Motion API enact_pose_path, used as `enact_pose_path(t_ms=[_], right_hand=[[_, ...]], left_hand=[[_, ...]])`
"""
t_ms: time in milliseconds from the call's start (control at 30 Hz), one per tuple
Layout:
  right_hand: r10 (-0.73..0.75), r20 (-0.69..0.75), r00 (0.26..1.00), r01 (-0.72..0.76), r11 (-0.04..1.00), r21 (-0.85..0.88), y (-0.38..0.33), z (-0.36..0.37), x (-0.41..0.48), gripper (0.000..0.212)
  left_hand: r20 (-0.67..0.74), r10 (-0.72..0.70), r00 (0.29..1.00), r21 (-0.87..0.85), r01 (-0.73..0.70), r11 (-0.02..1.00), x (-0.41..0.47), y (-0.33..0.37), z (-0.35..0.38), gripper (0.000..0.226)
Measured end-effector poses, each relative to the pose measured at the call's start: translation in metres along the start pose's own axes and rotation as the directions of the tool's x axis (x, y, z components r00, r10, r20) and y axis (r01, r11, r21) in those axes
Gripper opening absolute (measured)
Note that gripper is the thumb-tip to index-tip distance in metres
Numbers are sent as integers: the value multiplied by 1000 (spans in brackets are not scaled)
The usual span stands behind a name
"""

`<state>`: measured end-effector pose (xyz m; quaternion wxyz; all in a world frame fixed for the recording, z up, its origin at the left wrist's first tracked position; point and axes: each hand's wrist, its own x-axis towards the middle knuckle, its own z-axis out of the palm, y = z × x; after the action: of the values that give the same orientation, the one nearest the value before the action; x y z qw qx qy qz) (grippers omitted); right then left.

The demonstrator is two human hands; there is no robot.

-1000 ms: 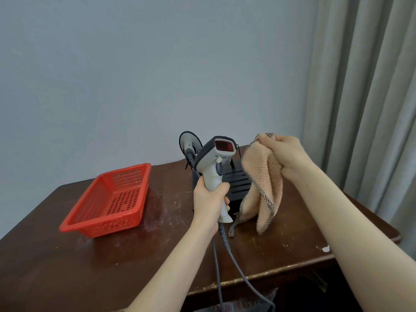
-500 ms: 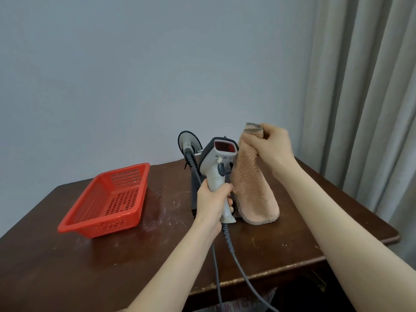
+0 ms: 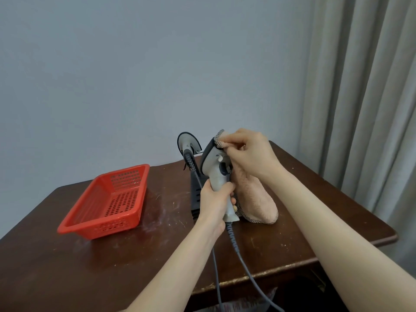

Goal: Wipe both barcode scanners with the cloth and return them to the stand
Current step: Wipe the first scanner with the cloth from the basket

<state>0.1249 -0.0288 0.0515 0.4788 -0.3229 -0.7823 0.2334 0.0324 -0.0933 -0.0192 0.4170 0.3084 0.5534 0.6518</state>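
Observation:
My left hand point(image 3: 215, 199) grips the handle of a grey-white barcode scanner point(image 3: 217, 167) and holds it upright above the table. With my right hand point(image 3: 249, 152) I pinch a peach cloth point(image 3: 256, 197) and press it over the scanner's head, so its red window is hidden. The cloth hangs down to the right of the handle. A second scanner point(image 3: 188, 144) sits behind in the dark stand point(image 3: 195, 194), mostly hidden by my hands.
A red perforated basket point(image 3: 108, 202) sits on the left of the dark wooden table point(image 3: 292, 233). Grey cables point(image 3: 238, 255) run from the scanners over the table's front edge. A grey curtain point(image 3: 360, 97) hangs at the right, a plain wall behind.
My right hand brought the cloth left from beside the scanner onto its head, covering the red window. My left hand has turned the scanner slightly and kept its grip.

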Motion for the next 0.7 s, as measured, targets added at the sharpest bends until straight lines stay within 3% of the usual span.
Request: enact_pose_path(t_ms=[167, 300, 433, 533, 600, 700], right_hand=[[80, -54, 995, -89, 979, -183, 14, -6, 1, 26], [122, -208, 971, -131, 991, -29, 9, -6, 1, 21], [38, -51, 998, -40, 999, -37, 11, 1, 1, 24], [135, -132, 982, -149, 984, -99, 17, -5, 4, 22], [111, -156, 981, -118, 992, -34, 14, -5, 5, 25], [77, -48, 996, -77, 997, -18, 12, 1, 4, 33]], left_hand=[[0, -8, 1000, -10, 8, 1000, 0, 5, -3, 14], [1, -19, 1000, -11, 19, 1000, 1, 6, -1, 13], [-4, -1, 1000, 9, 2, 1000, 4, 13, 0, 12], [-9, -13, 1000, 17, 13, 1000, 6, 14, -2, 12], [-8, -19, 1000, 17, 20, 1000, 7, 16, -2, 12], [-11, -28, 1000, 5, 28, 1000, 10, 20, 1, 14]])
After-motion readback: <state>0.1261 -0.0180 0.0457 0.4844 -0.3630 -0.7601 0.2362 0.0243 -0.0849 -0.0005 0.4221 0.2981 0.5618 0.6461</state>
